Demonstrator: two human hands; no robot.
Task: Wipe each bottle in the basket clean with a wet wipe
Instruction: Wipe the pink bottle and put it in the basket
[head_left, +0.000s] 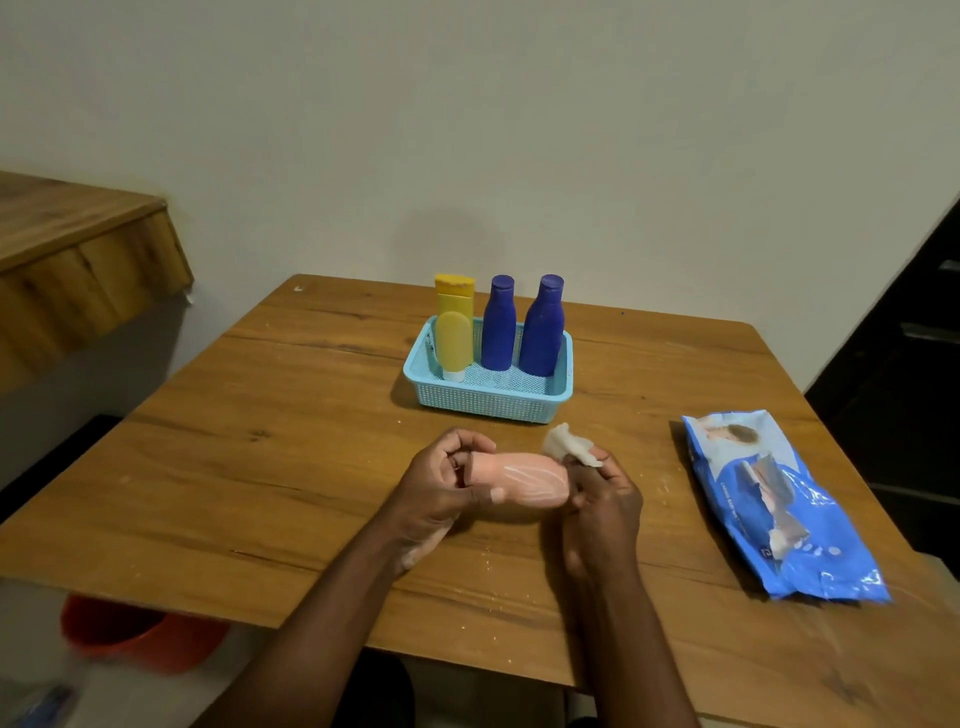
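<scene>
My left hand (436, 486) grips a peach-coloured bottle (524, 480) at its cap end and holds it sideways above the table. White smears streak the bottle's side. My right hand (602, 501) pinches a crumpled white wet wipe (569, 444) against the bottle's base end. Behind them stands a light blue basket (488, 402) with a yellow tube (454, 327) standing on its cap and two dark blue bottles (498, 325) (543, 327) upright in it.
A blue pack of wet wipes (774, 506) lies on the wooden table (260, 441) at the right. White crumbs dot the table near my hands. A wooden shelf (78, 260) juts out at the left; an orange bucket (135, 636) sits below the table edge.
</scene>
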